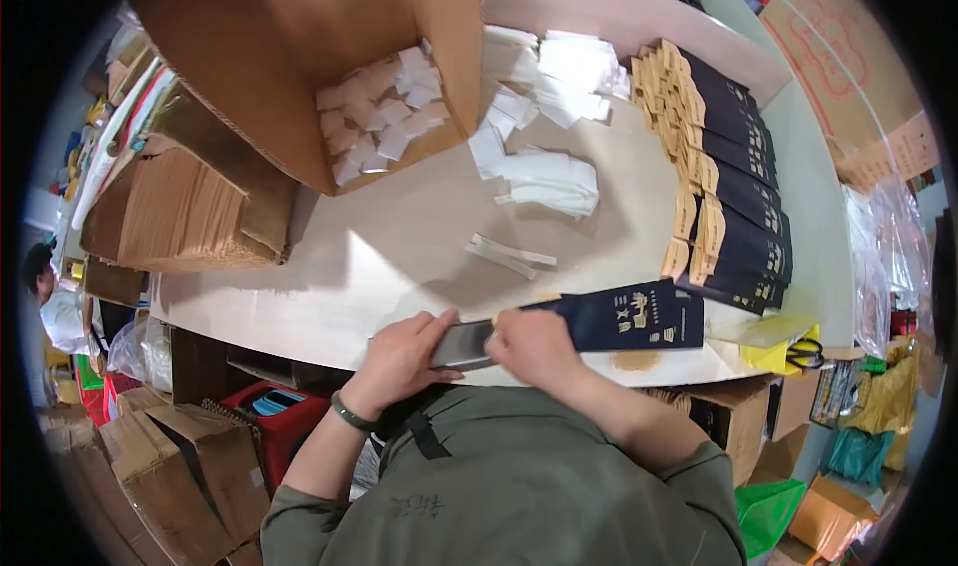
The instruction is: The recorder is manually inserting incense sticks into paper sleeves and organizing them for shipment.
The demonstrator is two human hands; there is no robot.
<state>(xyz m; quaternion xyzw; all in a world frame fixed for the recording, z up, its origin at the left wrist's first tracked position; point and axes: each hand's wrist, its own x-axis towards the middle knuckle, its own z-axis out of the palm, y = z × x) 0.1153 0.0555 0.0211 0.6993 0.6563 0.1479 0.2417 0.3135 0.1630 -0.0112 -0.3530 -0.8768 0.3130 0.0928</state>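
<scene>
At the table's front edge, a long dark navy printed sleeve (604, 321) lies with its free end to the right. From its left side a smooth grey flat piece (467, 344) shows between my hands. My left hand (404, 354) is closed on the left end of this grey piece, fingers over its top. My right hand (537, 346) is curled into a fist at the sleeve's left end, where grey meets navy; its fingertips are partly hidden. Just beyond my hands, narrow white paper strips (509, 255) lie loose on the table (399, 237).
Rows of navy sleeves with tan ends (733, 182) overlap at the right. White paper bundles (549, 182) lie mid-table. A large open cardboard box (289, 87) holds small white pieces. A carton of brown sheets (185, 212) stands left. Yellow-handled scissors (798, 351) rest near the right corner.
</scene>
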